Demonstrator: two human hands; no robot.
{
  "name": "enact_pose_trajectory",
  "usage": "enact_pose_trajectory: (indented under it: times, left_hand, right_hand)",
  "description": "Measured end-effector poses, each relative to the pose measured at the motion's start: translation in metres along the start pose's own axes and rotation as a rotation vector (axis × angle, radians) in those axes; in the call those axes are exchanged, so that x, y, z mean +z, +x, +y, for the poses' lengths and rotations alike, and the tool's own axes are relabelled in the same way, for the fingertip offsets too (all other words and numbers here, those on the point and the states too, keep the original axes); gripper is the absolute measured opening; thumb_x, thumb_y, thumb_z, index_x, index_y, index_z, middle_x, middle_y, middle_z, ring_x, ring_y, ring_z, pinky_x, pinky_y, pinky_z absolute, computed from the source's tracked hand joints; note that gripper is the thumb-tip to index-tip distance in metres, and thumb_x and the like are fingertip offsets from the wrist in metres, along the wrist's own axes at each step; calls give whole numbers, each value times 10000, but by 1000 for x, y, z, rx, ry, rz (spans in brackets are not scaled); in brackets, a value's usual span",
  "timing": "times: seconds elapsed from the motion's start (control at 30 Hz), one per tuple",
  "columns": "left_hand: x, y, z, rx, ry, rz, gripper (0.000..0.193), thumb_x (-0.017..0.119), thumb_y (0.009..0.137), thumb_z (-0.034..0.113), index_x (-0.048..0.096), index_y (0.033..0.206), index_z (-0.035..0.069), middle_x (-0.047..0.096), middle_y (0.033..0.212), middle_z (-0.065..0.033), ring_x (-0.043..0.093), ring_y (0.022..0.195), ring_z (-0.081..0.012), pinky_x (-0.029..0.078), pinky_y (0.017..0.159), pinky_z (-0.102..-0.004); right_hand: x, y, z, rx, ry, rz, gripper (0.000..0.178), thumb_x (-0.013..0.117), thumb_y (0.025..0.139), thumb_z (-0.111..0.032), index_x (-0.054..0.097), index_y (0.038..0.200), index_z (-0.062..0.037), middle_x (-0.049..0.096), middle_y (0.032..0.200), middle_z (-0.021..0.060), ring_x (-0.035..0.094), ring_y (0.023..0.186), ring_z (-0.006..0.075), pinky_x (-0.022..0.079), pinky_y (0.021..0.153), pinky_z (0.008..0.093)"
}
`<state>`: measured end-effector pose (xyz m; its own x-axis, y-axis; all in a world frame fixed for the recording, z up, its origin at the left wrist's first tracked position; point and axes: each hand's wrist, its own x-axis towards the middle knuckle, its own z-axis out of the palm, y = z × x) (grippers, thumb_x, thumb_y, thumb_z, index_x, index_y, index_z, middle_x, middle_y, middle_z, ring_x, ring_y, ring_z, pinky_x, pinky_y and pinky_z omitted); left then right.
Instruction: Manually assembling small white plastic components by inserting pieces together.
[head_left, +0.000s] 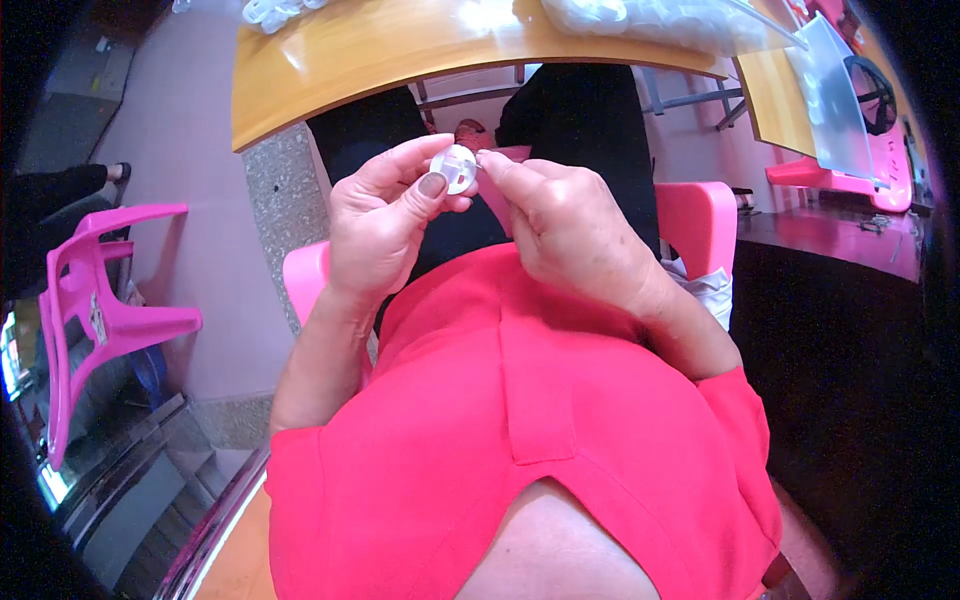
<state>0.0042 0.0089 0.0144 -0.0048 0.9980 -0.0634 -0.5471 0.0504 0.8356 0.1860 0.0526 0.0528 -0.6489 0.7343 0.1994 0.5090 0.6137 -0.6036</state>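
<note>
Pink plastic chair (150, 322) at left, wooden tabletop (350, 62) across the top, speckled grey floor strip (284, 200)

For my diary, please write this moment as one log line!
Left hand: holds round white piece; Right hand: pinched beside it; Table: beyond both hands

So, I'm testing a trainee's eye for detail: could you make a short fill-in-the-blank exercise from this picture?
1. The left hand holds a small white piece whose outline is ____.
2. The wooden table lies toward the ____ edge of the picture.
3. The plastic chair at the picture's left is coloured ____.
4. The right hand appears ____ from that chair than the left hand.

Missing words: round; top; pink; farther.
</note>
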Motion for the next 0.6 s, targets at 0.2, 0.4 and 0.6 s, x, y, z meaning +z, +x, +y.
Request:
enact_pose_trajectory:
  times: [0.2, 0.4, 0.6]
  left_hand:
    - [-3, 1, -1, 12, 32, -14, 347, 565, 897, 57, 516, 1223, -50, 622, 1071, -192, 643, 911, -261, 552, 786, -343]
    - [-1, 1, 1, 2, -21, 6, 304, 584, 875, -1, 554, 1172, -53, 635, 1034, -172, 638, 877, -219, 561, 780, -328]
    - [-2, 0, 0, 13, 15, 1, 296, 592, 870, -2, 569, 1161, -50, 639, 1034, -173, 640, 877, -216, 559, 781, -325]
  right_hand:
    - [-3, -1, -6, 20, -127, -71, 259, 570, 839, -1, 575, 1097, 27, 619, 788, 197, 640, 691, 332, 513, 576, 385]
    - [0, 1, -4, -6, -107, -78, 315, 541, 752, -44, 530, 1056, 39, 615, 803, 202, 637, 699, 354, 524, 595, 430]
    - [-1, 2, -6, -20, -134, -113, 250, 536, 763, -53, 523, 1000, 26, 619, 809, 196, 643, 685, 341, 529, 572, 413]
